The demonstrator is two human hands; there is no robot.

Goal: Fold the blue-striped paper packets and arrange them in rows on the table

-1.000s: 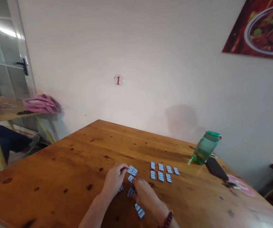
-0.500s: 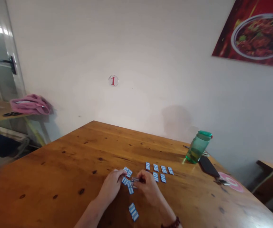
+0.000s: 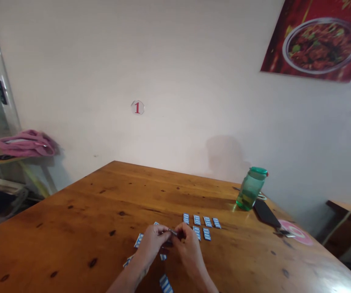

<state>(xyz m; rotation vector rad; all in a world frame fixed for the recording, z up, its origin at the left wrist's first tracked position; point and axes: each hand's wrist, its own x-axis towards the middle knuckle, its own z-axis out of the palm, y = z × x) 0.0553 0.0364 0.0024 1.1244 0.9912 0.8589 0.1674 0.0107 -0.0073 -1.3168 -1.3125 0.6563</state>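
Note:
My left hand (image 3: 155, 242) and my right hand (image 3: 189, 244) meet low over the table, fingertips closed in a pinch. Between them is a small, thin greyish piece (image 3: 172, 232), seen nearly edge-on; its face is hidden. Small blue-and-white striped flat pieces lie around them. One striped piece (image 3: 139, 240) is left of my left hand, another (image 3: 128, 261) is partly under my left forearm. A small bit of one (image 3: 163, 257) shows between my wrists, and one (image 3: 165, 283) lies near the bottom edge. Right of my right hand, several striped pieces (image 3: 207, 221) form two rows.
The wooden table (image 3: 80, 228) runs to the wall. At its right stand a green bottle (image 3: 251, 189), a black phone-like slab (image 3: 266, 213), keys (image 3: 284, 232) and a pink disc (image 3: 300, 233). A pink cloth (image 3: 27, 143) lies on another table at left.
My left hand has come over to my right hand, and both now pinch the same small piece. Striped pieces now show left of my left hand. The view has swung slightly right.

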